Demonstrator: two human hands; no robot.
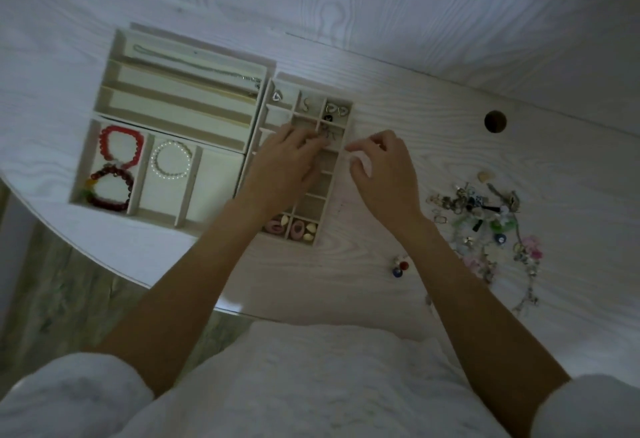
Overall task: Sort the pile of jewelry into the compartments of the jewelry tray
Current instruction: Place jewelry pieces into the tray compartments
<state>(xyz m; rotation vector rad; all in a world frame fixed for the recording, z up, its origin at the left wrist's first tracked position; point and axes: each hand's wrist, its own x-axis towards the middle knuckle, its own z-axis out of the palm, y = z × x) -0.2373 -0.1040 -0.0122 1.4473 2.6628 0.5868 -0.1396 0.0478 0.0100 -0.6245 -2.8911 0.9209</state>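
The small-compartment jewelry tray [347, 115] lies mid-table, with earrings in its far cells and pink and cream pieces in its near cells. My left hand [285, 160] rests over the tray's middle, fingertips at a small dark metal piece [325, 133] in one cell; whether it pinches it is unclear. My right hand [384, 167] hovers at the tray's right edge, fingers curled, holding nothing I can see. The jewelry pile [485, 223] spreads on the table to the right.
A tray [121, 91] with long slots holds a chain [194, 63] at far left. A nearer tray [83, 160] holds red and dark bead bracelets [116, 167] and a pearl bracelet [171, 160]. Small red and blue pieces [400, 266] lie near the table's front edge. A cable hole [495, 121] sits far right.
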